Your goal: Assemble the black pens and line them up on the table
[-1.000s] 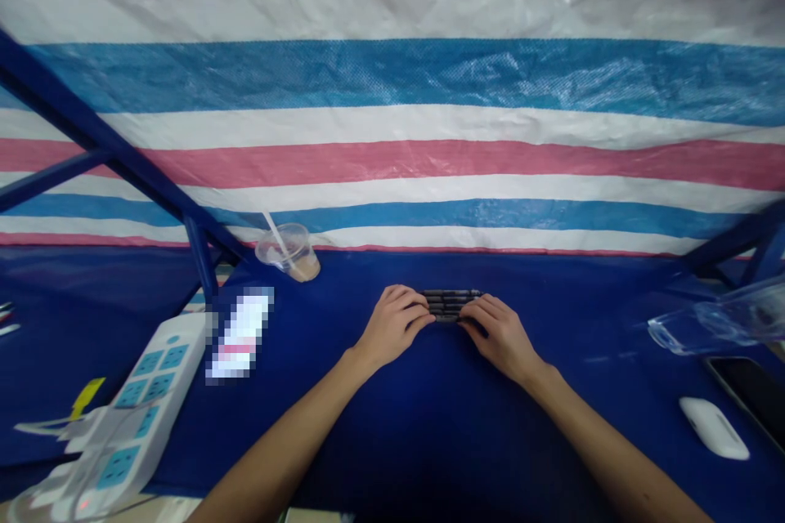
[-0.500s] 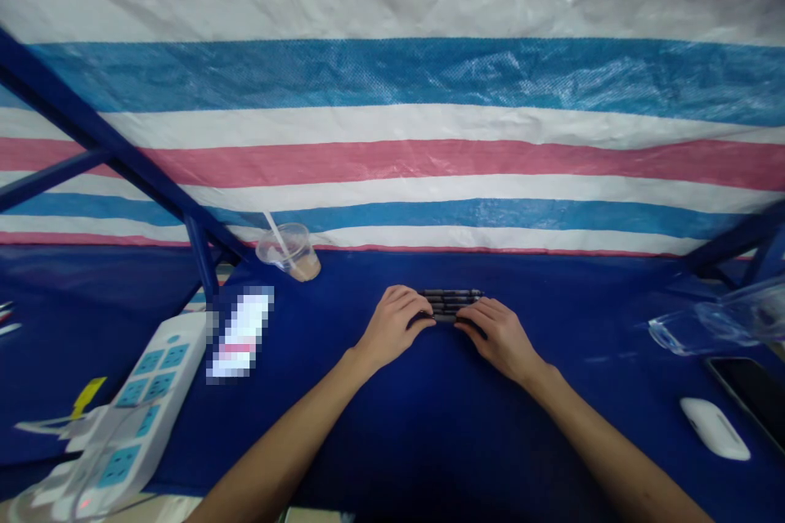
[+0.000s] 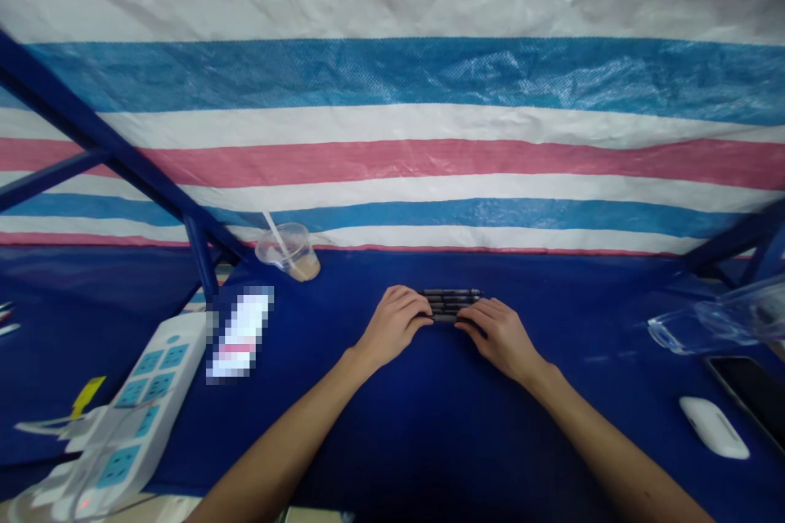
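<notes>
Several dark pens (image 3: 446,302) lie side by side across the middle of the blue tabletop (image 3: 429,409), pressed together in a row. At their left end my left hand (image 3: 398,319) is closed, thumb and fingers pinching the nearest pen. My right hand (image 3: 495,331) closes on the right end in the same way, its thumb on the near side. Fingers cover both ends of the front pens, so only their middles show; the far pens stick out a little above the fingers.
A tilted plastic cup (image 3: 298,253) with a straw stands back left, near a pixelated bright rectangle (image 3: 242,333). Further left is a power strip (image 3: 144,400) with plugs and cables. At right are a clear bottle (image 3: 711,323), a white case (image 3: 713,427) and a phone (image 3: 751,392). Striped sheeting (image 3: 392,122) hangs behind.
The fingertips of my left hand have drawn in very slightly at the pens' left end. Otherwise the hands and pens stay in place.
</notes>
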Available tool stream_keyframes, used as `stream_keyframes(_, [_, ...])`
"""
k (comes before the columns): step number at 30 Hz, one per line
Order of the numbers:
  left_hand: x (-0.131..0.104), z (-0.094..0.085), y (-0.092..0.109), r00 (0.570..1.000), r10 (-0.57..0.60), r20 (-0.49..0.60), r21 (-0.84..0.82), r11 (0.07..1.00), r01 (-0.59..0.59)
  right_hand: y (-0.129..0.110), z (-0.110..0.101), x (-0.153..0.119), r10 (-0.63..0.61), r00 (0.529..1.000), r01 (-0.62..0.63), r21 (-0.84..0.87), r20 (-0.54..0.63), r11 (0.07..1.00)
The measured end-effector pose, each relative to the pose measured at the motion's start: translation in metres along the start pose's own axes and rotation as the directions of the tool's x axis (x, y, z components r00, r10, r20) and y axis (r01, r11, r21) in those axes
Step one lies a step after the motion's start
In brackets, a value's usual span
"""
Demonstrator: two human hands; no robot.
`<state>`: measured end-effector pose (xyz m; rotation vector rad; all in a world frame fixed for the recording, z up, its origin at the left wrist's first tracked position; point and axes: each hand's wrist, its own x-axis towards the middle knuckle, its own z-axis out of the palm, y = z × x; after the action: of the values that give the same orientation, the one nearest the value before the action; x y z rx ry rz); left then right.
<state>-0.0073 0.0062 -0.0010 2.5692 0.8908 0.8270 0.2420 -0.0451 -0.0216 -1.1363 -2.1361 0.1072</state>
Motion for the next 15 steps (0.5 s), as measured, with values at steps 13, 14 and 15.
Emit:
stream_keyframes(13, [0.002,-0.0013,0.0064,1.0,0.006,0.03,-0.002,1.0,-0.006,0.0003,0.0027,-0.0016,0.025,0.998,-0.024,0.018,-0.062,1.0])
stream_keyframes(14, [0.0021,-0.0009,0.006,1.0,0.01,0.028,-0.006,1.0,-0.009,0.0005,0.0026,-0.0017,0.025,0.998,-0.024,0.018,-0.056,1.0])
stream_keyframes(15, [0.0021,-0.0006,0.0054,1.0,0.013,0.027,-0.01,1.0,-0.013,0.0004,0.0024,-0.0016,0.024,0.998,-0.023,0.018,-0.05,1.0])
